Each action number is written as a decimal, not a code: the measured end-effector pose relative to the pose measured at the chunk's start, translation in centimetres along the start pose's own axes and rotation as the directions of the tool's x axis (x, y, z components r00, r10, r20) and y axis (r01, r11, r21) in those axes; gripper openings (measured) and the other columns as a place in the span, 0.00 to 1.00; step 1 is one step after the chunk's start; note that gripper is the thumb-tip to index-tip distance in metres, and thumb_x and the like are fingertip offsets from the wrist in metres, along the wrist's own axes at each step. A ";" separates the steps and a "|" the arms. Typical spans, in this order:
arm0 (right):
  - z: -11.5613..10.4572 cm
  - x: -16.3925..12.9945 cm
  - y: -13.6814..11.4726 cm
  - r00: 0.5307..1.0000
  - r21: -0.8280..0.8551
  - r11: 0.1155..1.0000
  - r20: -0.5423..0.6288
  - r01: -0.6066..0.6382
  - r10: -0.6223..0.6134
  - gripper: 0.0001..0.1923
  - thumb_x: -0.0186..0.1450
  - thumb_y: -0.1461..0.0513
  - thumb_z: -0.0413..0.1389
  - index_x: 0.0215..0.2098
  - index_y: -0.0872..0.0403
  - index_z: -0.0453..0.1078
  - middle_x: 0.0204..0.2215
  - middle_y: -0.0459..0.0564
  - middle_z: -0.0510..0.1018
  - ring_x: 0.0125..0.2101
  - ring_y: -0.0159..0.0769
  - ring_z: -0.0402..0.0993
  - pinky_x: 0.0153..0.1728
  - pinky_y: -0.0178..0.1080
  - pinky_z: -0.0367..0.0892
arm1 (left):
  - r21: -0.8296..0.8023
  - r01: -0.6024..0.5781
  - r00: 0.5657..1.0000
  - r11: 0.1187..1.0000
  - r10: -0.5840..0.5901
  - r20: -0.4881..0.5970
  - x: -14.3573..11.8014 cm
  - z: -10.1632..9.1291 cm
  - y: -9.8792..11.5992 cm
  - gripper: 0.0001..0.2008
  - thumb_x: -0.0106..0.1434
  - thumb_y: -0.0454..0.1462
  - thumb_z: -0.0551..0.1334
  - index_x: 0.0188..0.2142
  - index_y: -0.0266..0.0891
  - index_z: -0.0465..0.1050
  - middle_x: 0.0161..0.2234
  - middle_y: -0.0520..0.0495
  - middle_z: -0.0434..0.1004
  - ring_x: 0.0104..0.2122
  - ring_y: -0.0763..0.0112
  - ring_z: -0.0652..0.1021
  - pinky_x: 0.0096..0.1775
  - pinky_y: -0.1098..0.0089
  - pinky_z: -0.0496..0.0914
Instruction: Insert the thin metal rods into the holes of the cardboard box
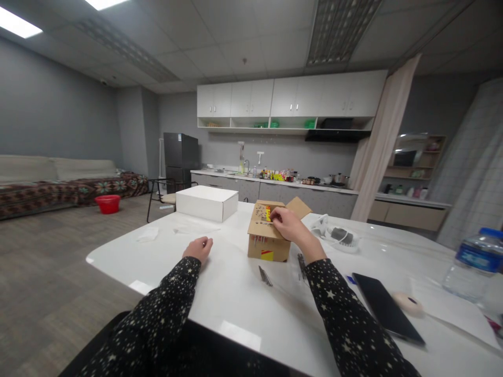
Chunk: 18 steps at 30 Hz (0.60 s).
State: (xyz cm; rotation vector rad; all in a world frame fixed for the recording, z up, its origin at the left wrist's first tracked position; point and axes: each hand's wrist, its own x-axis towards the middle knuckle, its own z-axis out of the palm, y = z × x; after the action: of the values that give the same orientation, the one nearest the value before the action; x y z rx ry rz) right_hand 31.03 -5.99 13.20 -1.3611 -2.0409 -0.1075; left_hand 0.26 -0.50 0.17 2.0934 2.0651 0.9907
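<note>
A small brown cardboard box stands on the white table, one flap raised at its right. Its top is dotted with small dark marks or holes, and thin metal pieces show at its front face. My right hand reaches over the box's top with fingers pinched together at the opening; what they hold, if anything, is hidden. On the table to the left of the box rests my left hand, fingers curled in, nothing visible in them. Several thin metal rods lie in front of the box, and another dark bunch lies beside my right wrist.
Behind my left hand is a white box. White cables with a grey device lie right of the cardboard box. Nearer on the right are a black phone, a pale rounded object, paper and a water bottle.
</note>
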 end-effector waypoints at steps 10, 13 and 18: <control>-0.2 0.0 0.0 1.000 -0.011 1.000 -0.001 -0.018 0.018 0.09 0.60 0.69 0.50 0.35 0.56 0.70 0.37 0.52 0.77 0.37 0.35 0.71 0.37 0.35 0.62 | -0.008 -0.012 1.000 1.000 0.012 -0.007 0.0 0.0 -0.2 0.18 0.62 0.46 0.48 0.21 0.41 0.63 0.23 0.49 0.71 0.26 0.69 0.69 0.29 0.73 0.57; -0.2 0.0 -0.1 1.000 -0.018 1.000 -0.001 -0.015 0.015 0.08 0.59 0.68 0.50 0.34 0.56 0.70 0.36 0.52 0.77 0.35 0.35 0.71 0.35 0.34 0.61 | -0.007 -0.011 1.000 1.000 0.011 -0.014 0.0 0.0 -0.1 0.18 0.61 0.46 0.48 0.21 0.41 0.63 0.23 0.49 0.71 0.27 0.69 0.70 0.29 0.73 0.58; 0.0 0.0 -0.1 1.000 -0.007 1.000 0.001 0.006 -0.006 0.09 0.57 0.69 0.51 0.33 0.56 0.70 0.35 0.51 0.77 0.34 0.34 0.70 0.35 0.33 0.61 | -0.009 -0.004 1.000 1.000 0.004 -0.017 -0.1 -0.1 0.0 0.18 0.61 0.47 0.48 0.21 0.41 0.63 0.23 0.49 0.70 0.26 0.69 0.69 0.30 0.72 0.57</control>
State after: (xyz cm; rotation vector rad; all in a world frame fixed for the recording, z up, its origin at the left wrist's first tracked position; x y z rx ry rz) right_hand 30.94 -6.07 13.27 -1.3596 -2.0471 -0.1167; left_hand 0.27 -0.65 0.21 2.0928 2.0617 1.0197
